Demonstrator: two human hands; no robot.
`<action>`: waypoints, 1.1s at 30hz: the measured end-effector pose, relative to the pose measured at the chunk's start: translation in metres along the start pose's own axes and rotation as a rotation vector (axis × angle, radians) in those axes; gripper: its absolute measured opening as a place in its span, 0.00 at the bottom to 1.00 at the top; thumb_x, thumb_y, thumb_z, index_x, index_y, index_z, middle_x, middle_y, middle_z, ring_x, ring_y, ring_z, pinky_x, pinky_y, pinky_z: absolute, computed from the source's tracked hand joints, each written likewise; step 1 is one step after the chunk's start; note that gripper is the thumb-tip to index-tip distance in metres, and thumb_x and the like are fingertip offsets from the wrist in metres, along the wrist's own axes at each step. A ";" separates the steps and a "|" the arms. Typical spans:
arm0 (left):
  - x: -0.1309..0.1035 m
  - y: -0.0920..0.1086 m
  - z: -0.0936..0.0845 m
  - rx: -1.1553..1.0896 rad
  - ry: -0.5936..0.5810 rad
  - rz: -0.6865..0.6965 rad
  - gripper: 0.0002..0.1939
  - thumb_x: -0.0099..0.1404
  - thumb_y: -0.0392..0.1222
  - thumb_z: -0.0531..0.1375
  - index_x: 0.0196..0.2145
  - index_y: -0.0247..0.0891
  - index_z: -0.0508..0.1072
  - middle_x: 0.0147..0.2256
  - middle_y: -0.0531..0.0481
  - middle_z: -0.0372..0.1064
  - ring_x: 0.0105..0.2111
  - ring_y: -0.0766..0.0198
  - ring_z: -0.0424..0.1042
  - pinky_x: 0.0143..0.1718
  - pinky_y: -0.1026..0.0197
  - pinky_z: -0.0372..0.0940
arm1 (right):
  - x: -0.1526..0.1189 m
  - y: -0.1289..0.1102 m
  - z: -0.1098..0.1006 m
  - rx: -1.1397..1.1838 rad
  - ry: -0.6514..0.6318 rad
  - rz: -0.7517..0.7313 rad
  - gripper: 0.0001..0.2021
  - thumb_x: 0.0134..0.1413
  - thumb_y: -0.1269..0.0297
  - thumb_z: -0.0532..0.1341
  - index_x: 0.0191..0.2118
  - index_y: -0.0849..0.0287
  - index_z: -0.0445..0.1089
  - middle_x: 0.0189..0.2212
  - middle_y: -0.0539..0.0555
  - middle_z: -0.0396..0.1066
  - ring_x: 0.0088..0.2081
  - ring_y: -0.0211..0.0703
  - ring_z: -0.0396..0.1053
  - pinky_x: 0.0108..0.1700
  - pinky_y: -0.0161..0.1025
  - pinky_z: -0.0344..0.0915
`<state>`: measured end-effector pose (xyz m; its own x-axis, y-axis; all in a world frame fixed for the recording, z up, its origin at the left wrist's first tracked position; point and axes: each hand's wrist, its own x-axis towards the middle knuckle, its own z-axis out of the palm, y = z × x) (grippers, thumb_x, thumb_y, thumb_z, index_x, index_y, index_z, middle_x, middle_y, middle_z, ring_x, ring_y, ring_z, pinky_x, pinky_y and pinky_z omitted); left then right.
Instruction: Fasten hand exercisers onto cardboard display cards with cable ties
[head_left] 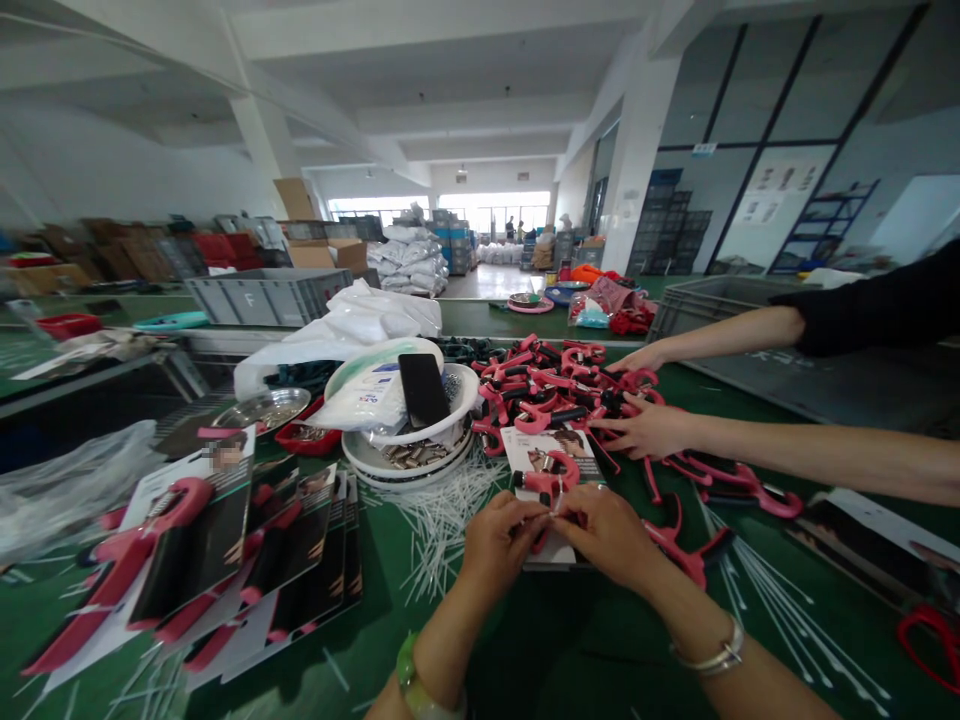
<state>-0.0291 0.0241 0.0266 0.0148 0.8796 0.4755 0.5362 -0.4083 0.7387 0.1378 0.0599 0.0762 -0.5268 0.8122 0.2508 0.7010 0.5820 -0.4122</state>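
Observation:
My left hand and my right hand meet over a pink hand grip exerciser lying on a printed card. Both are closed, thumbs and fingertips pinched at a thin white cable tie by the exerciser's lower part; the fingers mostly cover it. Just beyond is a heap of pink and black hand grip exercisers. Another person's two hands reach into that heap from the right. Loose cable ties lie left of my hands.
Carded exercisers overlap at left. White bowls with metal springs, a plastic bag and a phone stand ahead. A red tray sits beside them. More cable ties, red-handled scissors and a grey crate are at right.

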 end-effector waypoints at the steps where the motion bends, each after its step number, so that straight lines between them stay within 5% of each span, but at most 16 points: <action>1: 0.001 0.002 0.000 -0.005 -0.018 -0.016 0.08 0.62 0.41 0.59 0.35 0.40 0.78 0.28 0.50 0.67 0.28 0.68 0.68 0.29 0.68 0.62 | -0.001 0.001 0.001 0.028 0.025 0.003 0.07 0.52 0.66 0.59 0.26 0.55 0.72 0.25 0.49 0.72 0.31 0.41 0.68 0.33 0.36 0.59; 12: 0.001 0.002 0.003 -0.022 -0.026 -0.017 0.10 0.63 0.44 0.58 0.39 0.42 0.77 0.29 0.50 0.66 0.27 0.68 0.66 0.29 0.66 0.61 | -0.011 0.010 0.013 -0.035 0.096 -0.139 0.07 0.55 0.69 0.57 0.28 0.57 0.71 0.28 0.52 0.73 0.34 0.44 0.67 0.36 0.39 0.61; 17: 0.000 0.000 0.001 -0.029 -0.040 0.022 0.10 0.63 0.41 0.57 0.39 0.42 0.77 0.29 0.50 0.67 0.30 0.67 0.67 0.30 0.66 0.62 | -0.014 0.012 0.010 0.181 0.183 -0.158 0.09 0.57 0.63 0.57 0.42 0.55 0.71 0.32 0.53 0.75 0.32 0.41 0.69 0.36 0.38 0.65; 21: 0.003 0.000 -0.001 -0.062 -0.053 0.021 0.09 0.62 0.40 0.58 0.38 0.41 0.77 0.29 0.50 0.68 0.30 0.66 0.68 0.31 0.66 0.62 | -0.014 0.014 0.010 0.185 0.211 -0.228 0.10 0.60 0.62 0.53 0.36 0.55 0.72 0.33 0.54 0.75 0.35 0.43 0.69 0.39 0.40 0.65; 27: 0.006 0.010 -0.004 -0.049 -0.100 -0.019 0.08 0.62 0.40 0.58 0.37 0.42 0.77 0.33 0.49 0.69 0.31 0.67 0.69 0.31 0.66 0.63 | -0.011 0.011 0.019 -0.119 0.223 -0.258 0.11 0.61 0.69 0.48 0.35 0.59 0.68 0.32 0.57 0.71 0.37 0.45 0.66 0.38 0.41 0.63; 33: 0.004 0.013 -0.007 0.101 -0.086 -0.109 0.07 0.60 0.39 0.59 0.35 0.43 0.76 0.42 0.50 0.69 0.27 0.70 0.68 0.34 0.64 0.65 | -0.024 0.026 0.023 -0.127 0.465 -0.173 0.09 0.61 0.68 0.47 0.32 0.57 0.61 0.29 0.56 0.66 0.33 0.45 0.63 0.37 0.42 0.61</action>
<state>-0.0279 0.0201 0.0414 0.0213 0.9368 0.3492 0.6203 -0.2863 0.7303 0.1576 0.0542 0.0389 -0.3908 0.6190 0.6813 0.6903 0.6867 -0.2279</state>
